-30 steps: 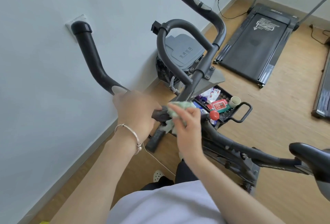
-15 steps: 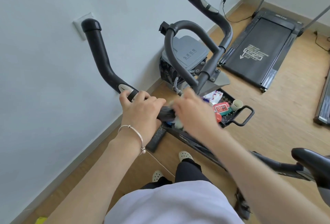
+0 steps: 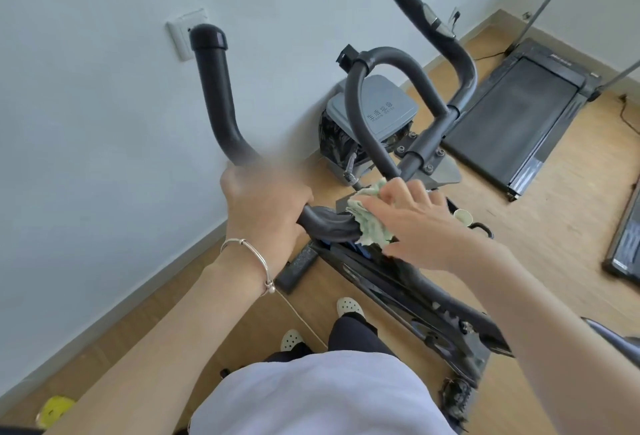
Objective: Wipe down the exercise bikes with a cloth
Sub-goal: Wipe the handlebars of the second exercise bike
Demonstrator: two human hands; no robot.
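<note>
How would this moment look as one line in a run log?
task: wiping bike | left hand: grips handlebar | right hand: holds green cloth against handlebar

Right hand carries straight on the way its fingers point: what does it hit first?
The green cloth that the right hand holds, then probably the black handlebar it is bunched against, just short of the left hand gripping that bar. Depth is hard to judge.

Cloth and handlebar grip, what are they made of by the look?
The cloth looks like soft terry or microfibre fabric: pale green, crumpled, with fuzzy ragged edges. The handlebar grip looks like matte black foam or rubber over a tube: dull, faintly textured, no glare.
</note>
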